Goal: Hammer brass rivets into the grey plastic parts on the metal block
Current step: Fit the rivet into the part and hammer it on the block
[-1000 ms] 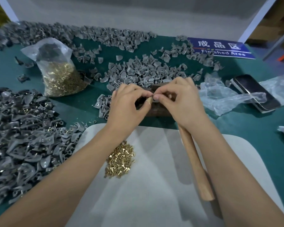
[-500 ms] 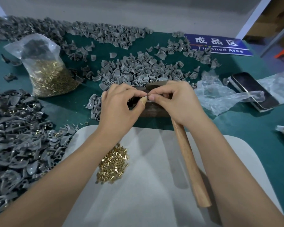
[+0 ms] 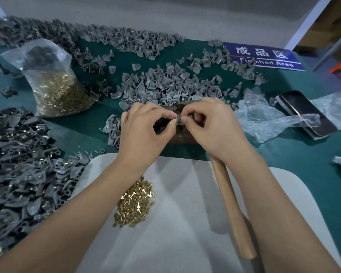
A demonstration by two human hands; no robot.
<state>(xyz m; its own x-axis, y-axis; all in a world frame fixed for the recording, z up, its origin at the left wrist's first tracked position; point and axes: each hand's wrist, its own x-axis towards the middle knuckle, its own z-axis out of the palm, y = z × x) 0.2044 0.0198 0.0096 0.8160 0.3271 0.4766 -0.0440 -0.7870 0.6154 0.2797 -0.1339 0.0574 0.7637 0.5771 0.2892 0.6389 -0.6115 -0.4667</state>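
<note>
My left hand (image 3: 142,131) and my right hand (image 3: 213,127) meet fingertip to fingertip over the dark metal block (image 3: 182,136), which they mostly hide. Between the fingertips both hands pinch a small grey plastic part (image 3: 178,120); whether a rivet is in it I cannot tell. My left thumb wears a tan finger cot. A hammer lies under my right wrist, its wooden handle (image 3: 230,209) pointing toward me and its head hidden. Loose brass rivets (image 3: 135,201) lie in a small heap on the white mat (image 3: 185,233).
Grey plastic parts are piled at the left (image 3: 18,174), behind the block (image 3: 165,89) and along the back. A clear bag of brass rivets (image 3: 53,83) stands back left. Crumpled plastic film (image 3: 268,121) and a phone (image 3: 305,113) lie right, under a blue "Finished Area" sign (image 3: 264,56).
Both hands stay together over the block, fingers shifting slightly on the small part. The view has drifted a little; the hammer has not moved.
</note>
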